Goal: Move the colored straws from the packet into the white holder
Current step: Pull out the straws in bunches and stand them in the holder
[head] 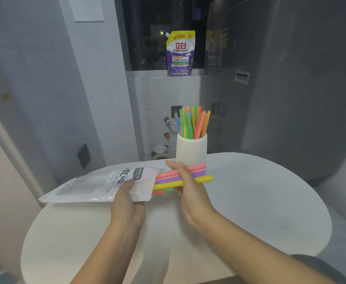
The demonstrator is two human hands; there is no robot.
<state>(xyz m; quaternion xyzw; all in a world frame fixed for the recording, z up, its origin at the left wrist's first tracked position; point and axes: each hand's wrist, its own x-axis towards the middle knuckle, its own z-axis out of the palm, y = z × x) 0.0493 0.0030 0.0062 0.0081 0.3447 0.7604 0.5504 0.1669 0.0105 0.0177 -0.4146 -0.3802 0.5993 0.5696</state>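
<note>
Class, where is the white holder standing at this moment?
In the head view, the white holder stands upright at the table's far edge, just beyond the right hand, with straws already in it.

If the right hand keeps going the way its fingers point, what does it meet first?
Probably the white holder, just beyond the right hand, which grips a bunch of straws; depth is unclear from this one view.

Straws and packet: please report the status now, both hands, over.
Left hand holds packet. Right hand grips straw bunch, half out of packet mouth. White holder behind, already holding straws. Nothing in the way.
</note>
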